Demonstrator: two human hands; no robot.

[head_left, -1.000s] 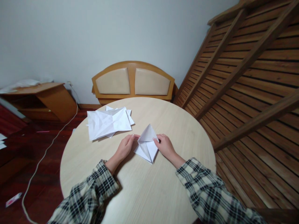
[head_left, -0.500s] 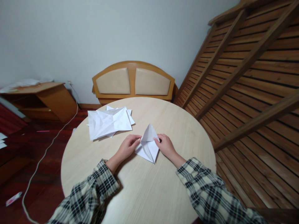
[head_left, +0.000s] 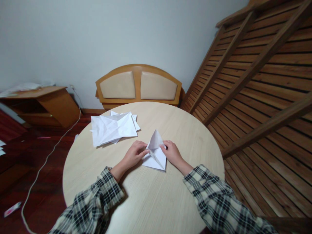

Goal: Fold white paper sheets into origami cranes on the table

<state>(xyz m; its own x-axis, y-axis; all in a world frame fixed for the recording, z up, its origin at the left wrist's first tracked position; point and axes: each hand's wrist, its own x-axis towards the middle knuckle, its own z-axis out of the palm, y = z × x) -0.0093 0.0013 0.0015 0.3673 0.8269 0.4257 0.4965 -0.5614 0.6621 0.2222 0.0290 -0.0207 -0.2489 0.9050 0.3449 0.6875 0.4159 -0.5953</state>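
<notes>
A folded sheet of white paper (head_left: 155,160) lies on the pale round table (head_left: 136,201), its pointed top flap standing partly raised and away from me. Along its left edge my left hand (head_left: 136,152) pinches the paper, the thumb resting on top near the middle creases. My right hand (head_left: 172,152) grips the right edge, thumb on the upper face and fingers curled behind. Both sets of fingertips are partly hidden by the paper.
To the left on the tabletop sits a loose pile of creased white paper (head_left: 114,128). Beyond the table stands a padded headboard (head_left: 138,85). A slatted wooden frame (head_left: 255,97) leans at the right. A cable (head_left: 46,162) runs over the floor by a wooden desk (head_left: 57,105).
My left thumb has moved right over the paper. The paper's lower corner has swung slightly to the right, and its left fold sits flatter. My right hand has stayed nearly still.
</notes>
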